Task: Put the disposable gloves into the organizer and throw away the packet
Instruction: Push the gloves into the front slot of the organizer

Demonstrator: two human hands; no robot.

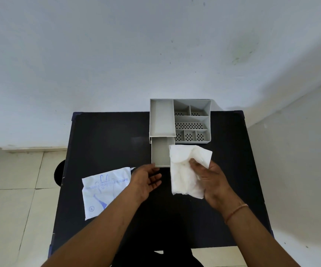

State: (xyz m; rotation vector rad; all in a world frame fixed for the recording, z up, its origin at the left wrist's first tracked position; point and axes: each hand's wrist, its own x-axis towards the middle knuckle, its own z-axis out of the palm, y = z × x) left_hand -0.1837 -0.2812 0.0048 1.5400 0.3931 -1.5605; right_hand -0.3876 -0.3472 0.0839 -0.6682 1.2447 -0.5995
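A person's right hand (212,181) held a folded stack of white disposable gloves (188,170) in a firm grip, thumb pressed on top, above the near right part of a dark tabletop (107,135). The left hand (146,182) hovered with fingers spread and its grip released, fingertips just beside the near end of a grey drawer (160,153) pulled out of the grey organizer (181,120). The organizer stood at the far edge of the tabletop, its right side split into 6 perforated compartments. The gloves overlapped the drawer's right rim. The torn packet (103,191), printed in blue, lay at the near left edge of the tabletop, partly under the left forearm.
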